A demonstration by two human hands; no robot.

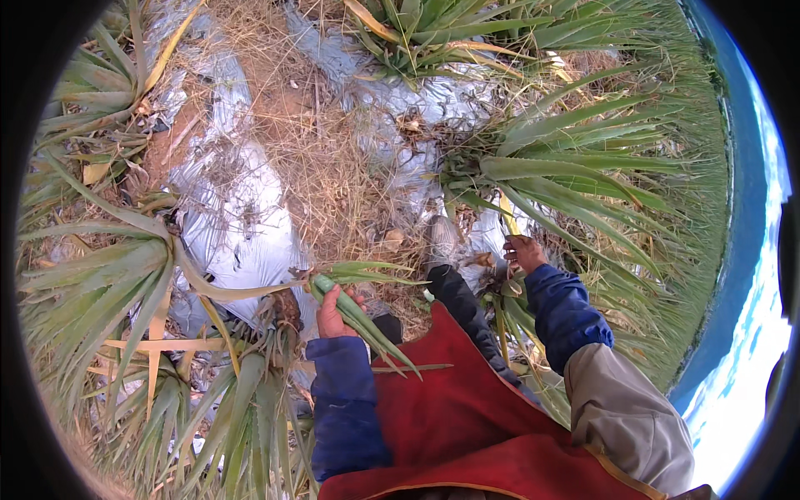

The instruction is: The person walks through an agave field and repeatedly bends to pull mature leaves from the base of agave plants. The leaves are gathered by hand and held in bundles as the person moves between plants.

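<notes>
Several cut aloe leaves [354, 321] lie in my left hand [335, 315], thumb on top and fingers wrapped round their thick pale ends. Their green tips slant down toward my red apron [458, 408], while a thinner green leaf points right. My right hand [523, 252] reaches to the base of an aloe plant [575, 171] on the right. Its fingers are curled in beside a yellowed leaf [507, 215]. What they pinch, if anything, is too small to make out.
Large aloe plants [117, 275] with spiny leaves spread on the left, and another aloe [450, 29] grows at the top. Torn silvery plastic sheeting [250, 225] and dry straw [321, 150] cover the soil. My shoe [443, 236] stands between the rows.
</notes>
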